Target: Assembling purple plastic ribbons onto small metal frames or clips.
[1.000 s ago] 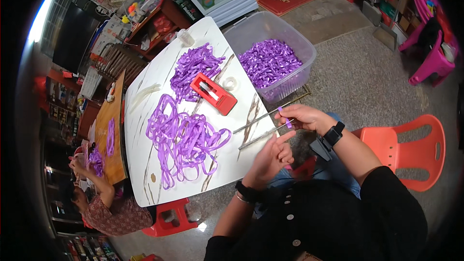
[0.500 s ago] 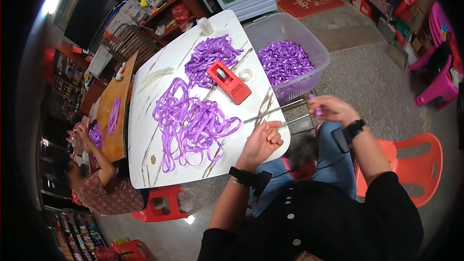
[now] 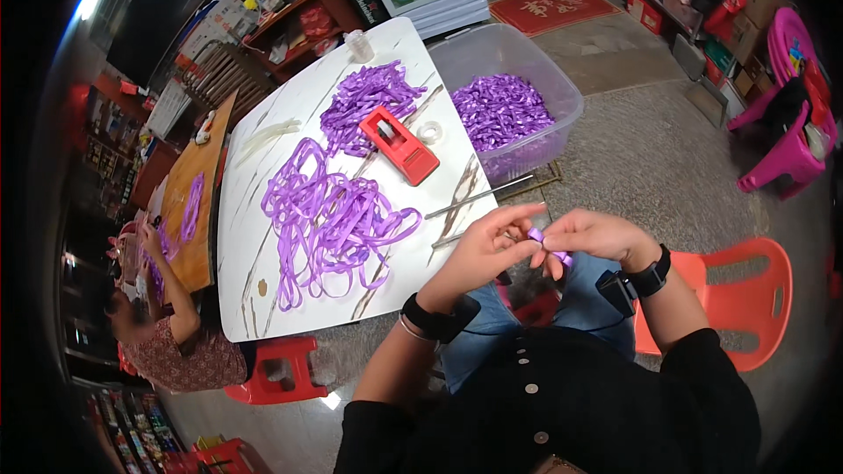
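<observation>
Across the middle of the room stretches a white tabletop [image 3: 246, 211], veined in brown like marble. Past its left side another person [image 3: 198, 353] in a patterned top sits near more purple ribbon. Close against the right edge, on the floor, stands a clear plastic bin [image 3: 527, 158] loaded with short purple pieces [image 3: 500, 110]. An orange-red chair [image 3: 716, 276] sits by the worker's right arm, and a red stool [image 3: 307, 353] is partly covered by the near left corner.

Loose loops of purple ribbon [image 3: 338, 219] sprawl over the table's centre, with a denser purple heap [image 3: 369, 96] beyond. A red tape dispenser [image 3: 413, 158] stands against that heap, blocking part of it from me. Two thin metal rods [image 3: 465, 202] jut over the right edge; the nearer one disappears behind the worker's left grip [image 3: 487, 250].

That grip is curled, its thumb and fingers at a small purple ribbon piece [image 3: 536, 235], but I can't tell whether it's holding on. The right grip [image 3: 597, 235] pinches the piece above the lap, just off the tabletop's edge, fingers hiding part of it. Smaller still, a clear tape roll [image 3: 429, 132] lies just beside the dispenser.
</observation>
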`<state>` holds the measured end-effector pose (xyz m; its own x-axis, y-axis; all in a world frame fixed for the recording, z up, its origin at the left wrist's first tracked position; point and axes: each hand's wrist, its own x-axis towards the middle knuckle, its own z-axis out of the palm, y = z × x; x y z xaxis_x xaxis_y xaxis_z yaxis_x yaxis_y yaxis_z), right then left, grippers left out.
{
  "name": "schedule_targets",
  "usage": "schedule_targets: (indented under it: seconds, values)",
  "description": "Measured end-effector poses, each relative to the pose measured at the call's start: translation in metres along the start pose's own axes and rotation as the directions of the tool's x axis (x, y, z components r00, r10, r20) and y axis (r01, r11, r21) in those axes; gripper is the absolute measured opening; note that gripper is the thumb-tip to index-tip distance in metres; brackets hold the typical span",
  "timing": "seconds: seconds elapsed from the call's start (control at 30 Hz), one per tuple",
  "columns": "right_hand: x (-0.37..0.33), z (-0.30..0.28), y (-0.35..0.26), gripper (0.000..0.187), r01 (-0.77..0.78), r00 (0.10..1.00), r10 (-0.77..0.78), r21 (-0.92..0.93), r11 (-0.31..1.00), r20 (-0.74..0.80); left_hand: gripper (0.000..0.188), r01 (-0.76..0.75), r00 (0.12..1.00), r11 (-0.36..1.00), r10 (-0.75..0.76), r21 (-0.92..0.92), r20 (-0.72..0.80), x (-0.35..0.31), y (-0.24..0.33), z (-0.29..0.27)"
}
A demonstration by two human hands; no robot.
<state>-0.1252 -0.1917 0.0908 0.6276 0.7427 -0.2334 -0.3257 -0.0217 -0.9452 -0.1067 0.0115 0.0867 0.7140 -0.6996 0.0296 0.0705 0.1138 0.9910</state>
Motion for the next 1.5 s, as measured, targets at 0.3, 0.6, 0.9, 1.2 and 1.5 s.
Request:
schedule_targets:
  seconds: [0.3,0.6,0.9,1.2,1.5]
  values:
    - [0.035,0.018,-0.012,0.033,0.011,1.0,-0.01,-0.027,1.0,0.017,0.018,0.021,0.986,0.974,0.017,0.226,-0.165,-0.03,0.015,-0.025]
    - [0.074,0.033,0.001,0.036,0.01,1.0,-0.011,0.05,0.999,0.012,0.016,0.072,0.966,0.896,0.046,0.438,-0.254,-0.055,0.027,-0.058]
    - [0.111,0.054,0.049,0.028,0.059,0.978,-0.126,-0.363,0.93,-0.165,0.022,0.113,0.747,0.874,0.238,0.472,-0.621,-0.004,0.098,-0.189]
    - [0.113,0.05,0.04,0.026,0.081,0.981,-0.141,-0.379,0.922,-0.133,0.035,0.344,0.794,0.74,0.099,0.578,-0.599,0.0,0.092,-0.248]
    - [0.111,0.046,0.043,0.02,0.079,0.989,-0.117,-0.337,0.938,-0.095,0.022,0.437,0.888,0.465,-0.087,0.77,-0.451,-0.065,0.045,-0.168]
